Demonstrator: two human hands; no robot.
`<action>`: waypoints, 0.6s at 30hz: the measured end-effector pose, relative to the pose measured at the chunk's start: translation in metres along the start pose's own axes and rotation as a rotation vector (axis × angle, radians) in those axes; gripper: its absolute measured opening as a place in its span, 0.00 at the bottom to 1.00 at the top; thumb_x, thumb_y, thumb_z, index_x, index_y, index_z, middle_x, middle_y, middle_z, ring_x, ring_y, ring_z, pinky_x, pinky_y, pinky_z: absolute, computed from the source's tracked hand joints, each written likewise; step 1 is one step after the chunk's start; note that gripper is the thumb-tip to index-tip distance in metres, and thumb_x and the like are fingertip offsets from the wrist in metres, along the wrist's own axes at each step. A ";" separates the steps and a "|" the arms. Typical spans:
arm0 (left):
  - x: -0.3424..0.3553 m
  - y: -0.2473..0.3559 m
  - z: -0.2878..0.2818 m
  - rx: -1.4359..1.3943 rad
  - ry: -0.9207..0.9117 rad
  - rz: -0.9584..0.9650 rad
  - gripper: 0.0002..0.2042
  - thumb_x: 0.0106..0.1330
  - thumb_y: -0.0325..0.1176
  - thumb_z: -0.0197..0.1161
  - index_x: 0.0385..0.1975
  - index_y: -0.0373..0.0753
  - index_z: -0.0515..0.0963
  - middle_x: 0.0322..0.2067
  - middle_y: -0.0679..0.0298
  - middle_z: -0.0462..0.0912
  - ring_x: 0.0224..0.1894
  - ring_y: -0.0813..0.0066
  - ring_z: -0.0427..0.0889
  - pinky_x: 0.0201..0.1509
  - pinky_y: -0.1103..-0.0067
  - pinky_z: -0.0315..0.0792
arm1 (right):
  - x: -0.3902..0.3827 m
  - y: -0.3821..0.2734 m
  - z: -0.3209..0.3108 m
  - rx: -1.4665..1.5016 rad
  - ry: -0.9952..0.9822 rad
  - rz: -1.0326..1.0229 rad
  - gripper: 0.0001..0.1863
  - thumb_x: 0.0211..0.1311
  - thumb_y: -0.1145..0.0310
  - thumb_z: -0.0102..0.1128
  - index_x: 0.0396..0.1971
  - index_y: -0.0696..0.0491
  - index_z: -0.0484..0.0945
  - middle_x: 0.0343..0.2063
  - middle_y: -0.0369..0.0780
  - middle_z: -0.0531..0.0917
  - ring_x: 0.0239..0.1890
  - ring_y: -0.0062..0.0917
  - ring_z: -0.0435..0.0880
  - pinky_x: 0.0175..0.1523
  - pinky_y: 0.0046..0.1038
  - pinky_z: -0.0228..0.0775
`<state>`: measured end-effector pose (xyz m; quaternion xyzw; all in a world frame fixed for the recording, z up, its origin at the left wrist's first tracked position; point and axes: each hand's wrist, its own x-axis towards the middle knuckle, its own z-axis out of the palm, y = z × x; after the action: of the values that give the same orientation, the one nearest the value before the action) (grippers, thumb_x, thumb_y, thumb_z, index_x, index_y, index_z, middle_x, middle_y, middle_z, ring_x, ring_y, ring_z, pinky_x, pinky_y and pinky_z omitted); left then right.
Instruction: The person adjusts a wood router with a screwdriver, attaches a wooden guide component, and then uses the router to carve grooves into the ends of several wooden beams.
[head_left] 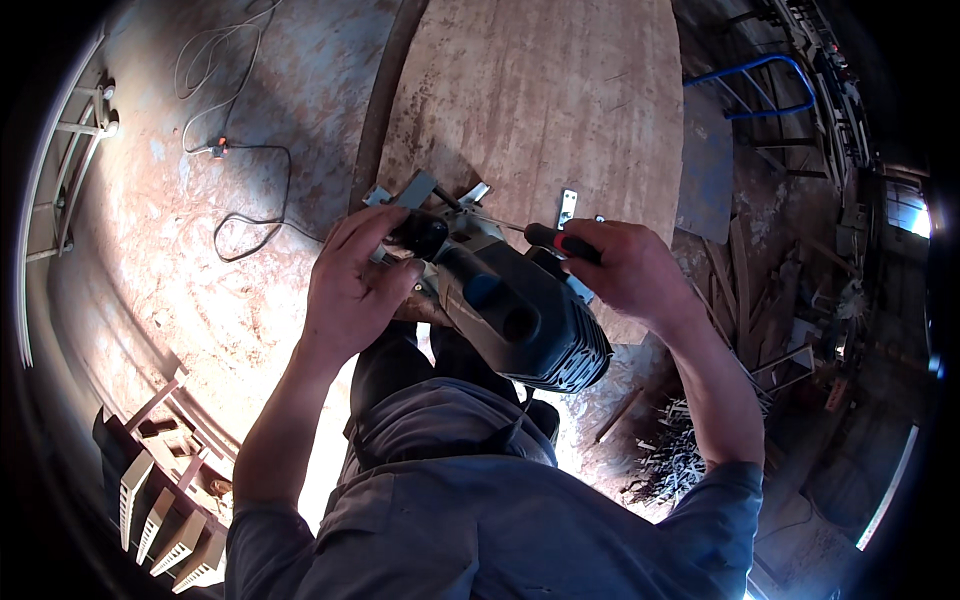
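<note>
A black and grey power tool [535, 320] with a vented motor housing sits in front of my body, at the near edge of a wooden tabletop [530, 100]. My left hand [350, 275] is curled at its left side, fingers and thumb around a black rounded knob [420, 234]. In my right hand [630, 270] is a screwdriver [565, 243] with a black and red handle. Its thin shaft points left toward the tool's upper part; the contact at its tip is too small to make out. Flat metal pieces [415, 188] show just beyond the knob.
A small metal plate [567, 207] lies on the tabletop. A dark cord [288, 180] loops over the dusty floor at left. To the right stand a blue tubular frame [770, 85] and leaning wood strips [735, 280]. Slatted wooden pieces [160, 510] are at lower left.
</note>
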<state>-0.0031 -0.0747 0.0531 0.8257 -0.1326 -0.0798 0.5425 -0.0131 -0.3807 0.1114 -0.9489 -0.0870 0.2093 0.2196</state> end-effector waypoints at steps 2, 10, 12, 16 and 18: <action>-0.001 -0.001 0.000 -0.003 0.010 -0.005 0.23 0.56 0.28 0.64 0.54 0.35 0.75 0.52 0.57 0.78 0.53 0.66 0.77 0.56 0.74 0.68 | 0.002 0.000 0.001 0.004 -0.012 0.006 0.11 0.56 0.63 0.66 0.38 0.49 0.78 0.27 0.44 0.82 0.33 0.42 0.82 0.38 0.41 0.74; 0.000 -0.004 0.001 -0.015 0.002 0.001 0.24 0.55 0.27 0.65 0.55 0.35 0.75 0.52 0.56 0.78 0.53 0.65 0.77 0.57 0.73 0.69 | 0.003 -0.005 -0.005 0.054 -0.049 0.082 0.12 0.57 0.62 0.65 0.39 0.50 0.79 0.27 0.44 0.82 0.33 0.42 0.83 0.39 0.40 0.74; 0.000 -0.003 0.000 -0.029 0.005 0.005 0.24 0.55 0.27 0.65 0.55 0.35 0.75 0.52 0.56 0.77 0.53 0.64 0.77 0.58 0.73 0.69 | 0.004 -0.004 -0.005 0.039 -0.064 0.078 0.12 0.57 0.62 0.65 0.39 0.50 0.79 0.27 0.44 0.82 0.33 0.41 0.83 0.39 0.40 0.74; 0.000 -0.009 0.000 0.063 -0.001 0.047 0.24 0.55 0.26 0.65 0.55 0.35 0.74 0.53 0.56 0.77 0.54 0.64 0.77 0.58 0.73 0.69 | 0.005 -0.002 -0.003 0.000 -0.064 0.065 0.12 0.57 0.62 0.65 0.39 0.49 0.79 0.27 0.43 0.82 0.34 0.41 0.83 0.39 0.40 0.74; -0.001 -0.009 0.000 0.062 0.001 0.042 0.24 0.55 0.26 0.65 0.55 0.35 0.74 0.53 0.56 0.77 0.54 0.64 0.77 0.58 0.73 0.69 | 0.004 -0.005 -0.002 -0.036 -0.024 0.026 0.12 0.56 0.62 0.65 0.39 0.48 0.79 0.27 0.43 0.82 0.34 0.41 0.83 0.39 0.40 0.75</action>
<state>-0.0024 -0.0709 0.0444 0.8391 -0.1519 -0.0639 0.5184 -0.0094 -0.3759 0.1136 -0.9512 -0.0812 0.2217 0.1987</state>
